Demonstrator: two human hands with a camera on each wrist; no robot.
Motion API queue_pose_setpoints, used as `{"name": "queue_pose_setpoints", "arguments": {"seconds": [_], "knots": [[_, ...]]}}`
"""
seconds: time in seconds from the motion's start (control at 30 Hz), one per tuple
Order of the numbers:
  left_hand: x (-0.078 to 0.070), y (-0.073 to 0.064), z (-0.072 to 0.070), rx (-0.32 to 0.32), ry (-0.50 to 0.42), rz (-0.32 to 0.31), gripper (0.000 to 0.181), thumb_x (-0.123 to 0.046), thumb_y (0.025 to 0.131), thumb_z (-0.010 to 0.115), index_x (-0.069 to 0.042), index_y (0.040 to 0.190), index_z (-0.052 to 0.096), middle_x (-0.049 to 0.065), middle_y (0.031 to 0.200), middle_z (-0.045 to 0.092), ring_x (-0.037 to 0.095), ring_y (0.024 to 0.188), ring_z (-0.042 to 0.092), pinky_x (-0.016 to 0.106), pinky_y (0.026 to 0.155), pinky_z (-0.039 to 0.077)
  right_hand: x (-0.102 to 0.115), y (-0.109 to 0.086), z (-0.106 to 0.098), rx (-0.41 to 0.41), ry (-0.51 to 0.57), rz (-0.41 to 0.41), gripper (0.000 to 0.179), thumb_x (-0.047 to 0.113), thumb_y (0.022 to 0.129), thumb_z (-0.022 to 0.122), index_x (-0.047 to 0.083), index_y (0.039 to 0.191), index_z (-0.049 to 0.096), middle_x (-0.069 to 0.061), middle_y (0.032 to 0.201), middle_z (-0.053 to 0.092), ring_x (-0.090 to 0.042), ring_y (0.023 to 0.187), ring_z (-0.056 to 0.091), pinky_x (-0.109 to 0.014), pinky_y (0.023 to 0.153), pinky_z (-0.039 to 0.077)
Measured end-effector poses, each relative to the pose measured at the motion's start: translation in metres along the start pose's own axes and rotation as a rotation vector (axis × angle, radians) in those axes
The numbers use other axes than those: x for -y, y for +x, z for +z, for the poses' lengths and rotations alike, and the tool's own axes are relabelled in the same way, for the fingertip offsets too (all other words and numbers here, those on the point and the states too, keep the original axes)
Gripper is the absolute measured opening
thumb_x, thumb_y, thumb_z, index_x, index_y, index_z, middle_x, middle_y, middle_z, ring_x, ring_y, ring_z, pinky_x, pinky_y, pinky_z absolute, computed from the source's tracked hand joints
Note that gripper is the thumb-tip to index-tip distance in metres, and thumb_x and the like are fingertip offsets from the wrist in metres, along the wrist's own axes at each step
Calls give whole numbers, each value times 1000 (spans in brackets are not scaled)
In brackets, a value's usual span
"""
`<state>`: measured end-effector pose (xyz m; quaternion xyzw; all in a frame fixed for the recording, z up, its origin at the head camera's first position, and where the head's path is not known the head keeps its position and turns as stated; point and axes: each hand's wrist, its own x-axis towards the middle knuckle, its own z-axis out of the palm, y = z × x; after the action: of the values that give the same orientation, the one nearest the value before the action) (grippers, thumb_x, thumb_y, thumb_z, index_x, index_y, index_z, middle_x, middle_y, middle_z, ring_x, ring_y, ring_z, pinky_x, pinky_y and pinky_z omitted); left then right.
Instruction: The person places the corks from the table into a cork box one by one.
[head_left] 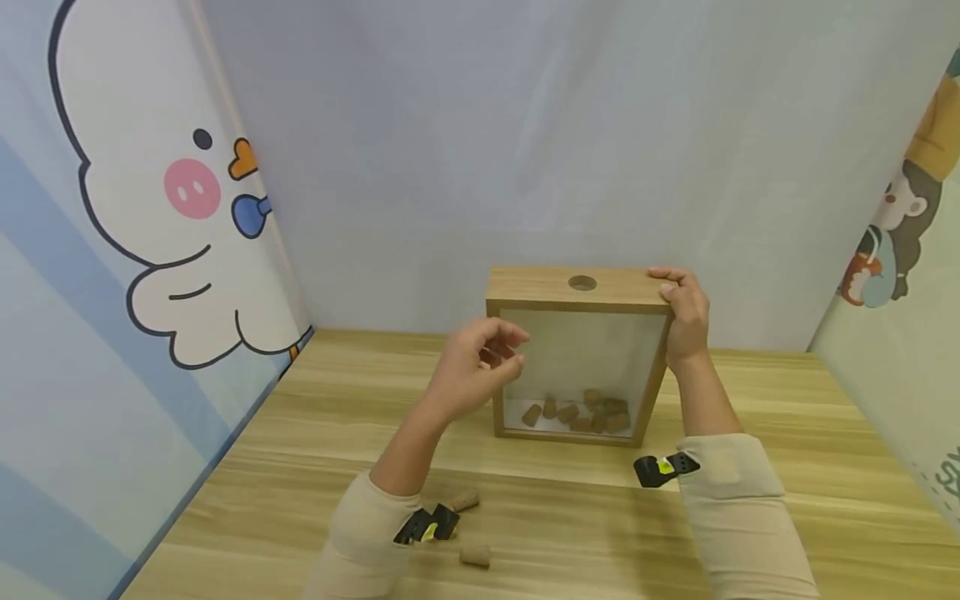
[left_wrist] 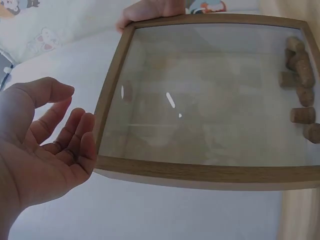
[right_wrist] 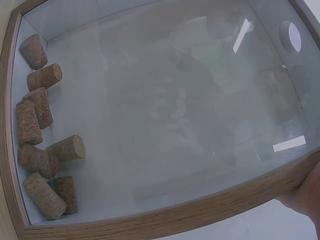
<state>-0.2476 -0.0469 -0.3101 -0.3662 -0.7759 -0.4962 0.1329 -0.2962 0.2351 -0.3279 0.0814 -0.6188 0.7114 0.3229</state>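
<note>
A shallow wooden box frame with a clear front stands upright on the table, with a round hole in its top. Several corks lie along its bottom inside, seen close in the right wrist view. My right hand grips the top right corner, thumb and fingers over the edge. In front of the box's left side hovers my left hand, fingers loosely bent with nothing between them; the left wrist view shows its palm beside the frame.
Two loose corks, one by my left sleeve and another nearer me, lie on the wood-grain table. A pale curtain hangs close behind the box. Printed cloth walls stand on both sides.
</note>
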Motion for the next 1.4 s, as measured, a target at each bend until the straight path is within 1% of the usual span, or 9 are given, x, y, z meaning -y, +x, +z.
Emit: {"name": "queue_pose_setpoints", "arguments": {"seconds": [0.13,0.27,0.4,0.67,0.83,1.0,1.17,1.3,1.4], "knots": [[5,-15,0,-5,12,-49,17,-4,84,64,-5,102,64,3,96,60,13,80,58,30,68,49,-1,0,0,-3,0,1,28,12,82,41,18,90,67,-3,100,57,-19,88,47,-33,76,32],[9,-27,-1,-43,-14,-106,18,-6,84,66,-6,102,65,3,98,61,13,83,58,34,70,49,-1,0,0,0,-3,7,28,12,82,41,18,90,67,-3,101,56,-19,89,47,-33,76,32],[11,-40,-1,-78,-55,-155,18,-3,83,68,-5,100,65,6,98,62,16,84,58,38,70,49,0,0,0,6,5,13,28,12,82,41,18,91,67,-3,102,56,-19,90,47,-33,77,32],[17,-74,-1,-130,-78,-282,19,-7,84,69,-9,103,65,3,99,61,18,87,57,38,74,47,1,-2,0,12,4,22,28,12,83,40,16,92,67,-4,102,55,-19,88,47,-33,77,32],[19,-95,-7,-205,-88,-389,21,-7,83,70,-9,103,65,1,98,62,17,87,57,36,75,48,3,-2,1,20,4,33,28,14,84,40,17,92,66,-4,104,54,-18,90,46,-34,78,31],[23,-112,-12,-260,-99,-452,23,-4,83,69,-8,105,65,4,98,61,18,87,57,36,76,48,4,-1,2,22,18,27,27,14,84,41,16,92,67,-5,103,53,-18,90,45,-34,78,31],[30,-127,-19,-265,-85,-523,26,-4,82,70,-7,107,64,5,98,60,19,87,57,33,76,48,4,0,4,27,23,21,28,13,84,40,16,92,67,-5,102,54,-19,90,46,-34,78,31],[38,-140,-24,-235,-94,-618,29,-4,81,71,-5,109,63,7,98,60,21,88,57,32,75,48,5,-1,3,31,26,29,28,13,84,40,17,92,66,-4,102,54,-18,89,46,-34,77,31],[43,-148,-26,-198,-111,-689,31,-6,82,71,-5,111,62,10,99,59,22,88,57,32,75,49,5,-2,2,26,27,30,28,14,85,40,17,92,67,-4,102,53,-17,89,46,-34,77,31]]}}
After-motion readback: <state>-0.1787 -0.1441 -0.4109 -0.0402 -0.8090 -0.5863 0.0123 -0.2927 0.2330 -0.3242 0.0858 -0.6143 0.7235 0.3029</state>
